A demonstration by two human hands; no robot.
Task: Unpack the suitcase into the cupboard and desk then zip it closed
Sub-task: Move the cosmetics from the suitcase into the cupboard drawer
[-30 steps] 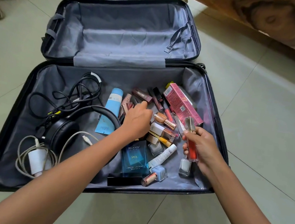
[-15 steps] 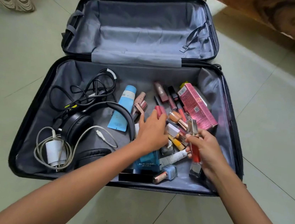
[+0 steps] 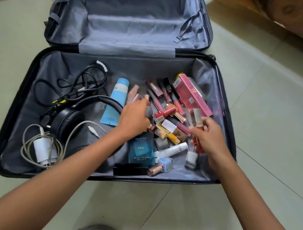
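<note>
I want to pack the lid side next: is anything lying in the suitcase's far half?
No, the far half of the open black suitcase shows only its grey lining and loose straps.

We count one open black hard-shell suitcase with grey lining, one pair of black over-ear headphones, one white wall charger, one pale-blue squeeze tube, one pink carton, one teal cologne box, two bare hands. Lipsticks overlap: count uncertain.
</note>
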